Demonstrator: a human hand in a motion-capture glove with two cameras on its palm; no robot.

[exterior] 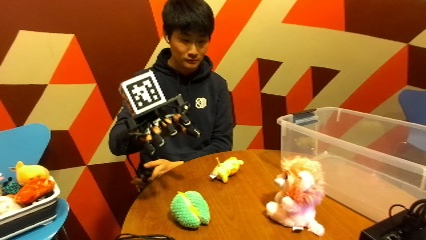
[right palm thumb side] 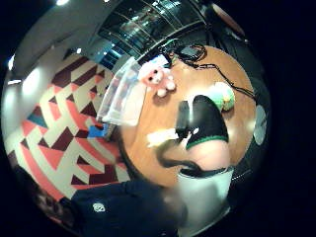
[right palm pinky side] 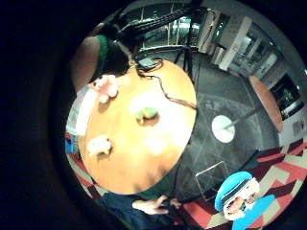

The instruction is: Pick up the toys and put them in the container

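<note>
While the gloved right hand (exterior: pixel 162 127) hangs raised in the air above the near edge of the round wooden table (exterior: pixel 246 205), its fingers (exterior: pixel 174 126) droop loosely spread and it carries nothing, so none of the toys is on its way yet. Directly below and a little forward of that hand the person's bare left hand (exterior: pixel 162 167) rests on the table edge. Nearest the raised hand, just past the bare one, lies a small yellow plush animal (exterior: pixel 226 168) on its side; farther out and lower lies a green knitted toy with a yellow middle (exterior: pixel 189 209), and farthest from the hand stands a pink and cream plush lion (exterior: pixel 297 196), upright, just beside the container's wall. The clear plastic container (exterior: pixel 353 150) sits beyond the lion at the far side of the table from the hand, and as far as its see-through walls show, no toy lies inside, though its floor is partly hidden. Judged from this, the task is at its very start: all three toys on the table remain to be lifted and dropped in, with the yellow one the closest reach.
</note>
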